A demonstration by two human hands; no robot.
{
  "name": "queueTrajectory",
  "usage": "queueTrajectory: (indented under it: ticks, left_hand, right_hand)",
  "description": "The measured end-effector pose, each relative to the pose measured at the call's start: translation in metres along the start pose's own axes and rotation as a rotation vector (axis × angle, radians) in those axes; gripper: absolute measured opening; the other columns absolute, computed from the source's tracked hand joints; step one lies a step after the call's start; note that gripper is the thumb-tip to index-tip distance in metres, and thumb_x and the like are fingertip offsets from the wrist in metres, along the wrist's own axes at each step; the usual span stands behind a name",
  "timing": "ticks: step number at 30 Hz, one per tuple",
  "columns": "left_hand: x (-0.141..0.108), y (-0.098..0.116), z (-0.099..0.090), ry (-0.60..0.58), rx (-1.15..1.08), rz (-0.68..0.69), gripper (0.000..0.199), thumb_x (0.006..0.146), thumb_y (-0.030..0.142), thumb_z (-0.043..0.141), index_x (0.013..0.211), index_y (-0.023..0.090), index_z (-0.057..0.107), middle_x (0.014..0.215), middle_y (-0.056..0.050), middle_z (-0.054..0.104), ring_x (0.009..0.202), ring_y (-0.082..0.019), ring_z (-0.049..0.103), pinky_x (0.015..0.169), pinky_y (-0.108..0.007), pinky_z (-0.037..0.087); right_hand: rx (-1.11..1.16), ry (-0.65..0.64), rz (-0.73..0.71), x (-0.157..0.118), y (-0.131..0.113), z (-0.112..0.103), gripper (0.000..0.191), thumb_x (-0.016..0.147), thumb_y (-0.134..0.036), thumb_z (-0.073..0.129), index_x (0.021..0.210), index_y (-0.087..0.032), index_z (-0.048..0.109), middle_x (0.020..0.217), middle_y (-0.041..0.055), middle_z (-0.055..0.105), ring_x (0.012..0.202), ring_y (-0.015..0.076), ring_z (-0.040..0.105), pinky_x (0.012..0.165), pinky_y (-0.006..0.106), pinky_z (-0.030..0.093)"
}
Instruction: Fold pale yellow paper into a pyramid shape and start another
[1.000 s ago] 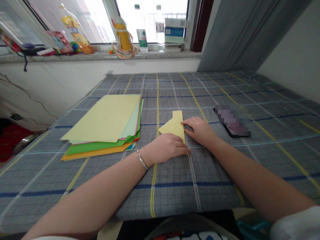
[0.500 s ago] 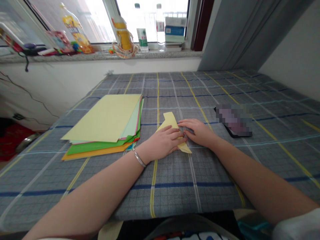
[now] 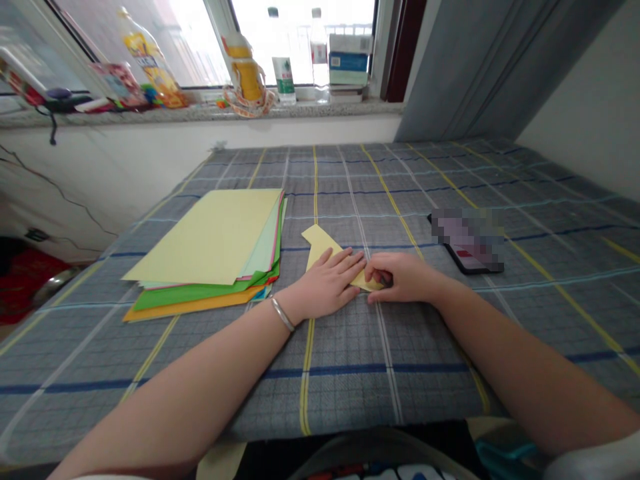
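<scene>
A piece of pale yellow paper (image 3: pixel 319 241), folded into a narrow pointed shape, lies on the checked cloth in front of me. My left hand (image 3: pixel 327 285) rests flat across its middle, fingers stretched out and slightly spread. At the paper's right-hand tip, my right hand (image 3: pixel 404 277) has its fingers curled in, with the thumb on the near side of the tip. The palms cover part of the paper, so not all of its folds show.
Left of my hands lies a stack of coloured sheets (image 3: pixel 210 233), pale yellow on top. A phone (image 3: pixel 467 243) lies to the right on the checked cloth (image 3: pixel 345 393). Bottles, a tube and boxes (image 3: pixel 349 63) stand along the windowsill (image 3: pixel 200 115).
The folded paper has turned, its far end swinging left. My right hand has shifted slightly nearer me, and its fingers have curled at the paper's right tip. My left hand stays on the paper.
</scene>
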State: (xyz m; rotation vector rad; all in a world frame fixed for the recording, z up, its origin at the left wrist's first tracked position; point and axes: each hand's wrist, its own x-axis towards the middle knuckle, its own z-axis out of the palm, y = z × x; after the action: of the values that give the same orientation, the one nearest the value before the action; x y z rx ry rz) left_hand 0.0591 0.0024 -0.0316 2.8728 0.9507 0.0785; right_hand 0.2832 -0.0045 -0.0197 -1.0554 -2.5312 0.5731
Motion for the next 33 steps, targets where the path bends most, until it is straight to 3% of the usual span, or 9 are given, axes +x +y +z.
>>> queueTrajectory:
  ticks: [3, 7, 13, 20, 27, 33]
  left_hand:
    - [0.001, -0.004, -0.004, -0.058, -0.077, -0.021, 0.049, 0.100, 0.029, 0.032, 0.148, 0.019, 0.034, 0.159, -0.006, 0.026, 0.147, -0.024, 0.021, 0.119, -0.049, 0.016]
    - [0.004, -0.004, -0.003, 0.009, -0.122, -0.048, 0.045, 0.102, 0.030, 0.029, 0.144, 0.021, 0.042, 0.155, -0.004, 0.035, 0.144, -0.022, 0.029, 0.119, -0.046, 0.020]
    - [0.004, 0.000, 0.001, 0.042, -0.080, -0.067, 0.044, 0.102, 0.031, 0.031, 0.142, 0.018, 0.042, 0.154, -0.006, 0.037, 0.145, -0.024, 0.027, 0.118, -0.053, 0.018]
    - [0.003, -0.002, 0.002, 0.002, -0.059, -0.053, 0.047, 0.101, 0.027, 0.032, 0.146, 0.016, 0.036, 0.157, -0.006, 0.030, 0.147, -0.024, 0.022, 0.120, -0.049, 0.016]
    - [0.003, -0.002, 0.002, 0.038, -0.099, -0.068, 0.044, 0.102, 0.031, 0.031, 0.143, 0.019, 0.039, 0.155, -0.005, 0.036, 0.145, -0.023, 0.026, 0.119, -0.050, 0.018]
    - [0.005, 0.004, 0.005, 0.100, -0.077, -0.082, 0.037, 0.101, 0.036, 0.034, 0.132, 0.021, 0.046, 0.152, -0.006, 0.041, 0.143, -0.026, 0.031, 0.116, -0.057, 0.021]
  right_hand:
    - [-0.087, -0.025, -0.008, 0.002, -0.003, 0.001, 0.028, 0.071, -0.040, 0.075, 0.078, -0.020, 0.057, 0.075, -0.0011, 0.059, 0.066, 0.0133, 0.050, 0.060, 0.026, 0.035]
    - [-0.136, -0.015, 0.031, 0.003, -0.003, 0.005, 0.015, 0.078, -0.030, 0.064, 0.077, -0.020, 0.054, 0.075, -0.0008, 0.059, 0.066, 0.0132, 0.050, 0.060, 0.026, 0.032]
    - [-0.226, 0.027, -0.007, 0.006, 0.003, 0.015, 0.024, 0.092, -0.037, 0.050, 0.075, -0.020, 0.053, 0.080, 0.0026, 0.063, 0.073, 0.0154, 0.053, 0.064, 0.028, 0.032]
    - [-0.232, 0.067, 0.071, 0.007, 0.003, 0.019, 0.023, 0.089, -0.033, 0.055, 0.071, -0.020, 0.050, 0.070, -0.0005, 0.059, 0.065, 0.0136, 0.049, 0.059, 0.026, 0.028]
    - [-0.241, 0.064, 0.107, 0.008, 0.002, 0.019, 0.024, 0.088, -0.034, 0.057, 0.070, -0.020, 0.051, 0.068, -0.0012, 0.058, 0.062, 0.0134, 0.048, 0.058, 0.026, 0.027]
    - [-0.326, 0.068, 0.005, 0.012, 0.006, 0.017, 0.030, 0.089, -0.038, 0.058, 0.066, -0.020, 0.051, 0.065, 0.0002, 0.057, 0.064, 0.0155, 0.050, 0.063, 0.029, 0.030]
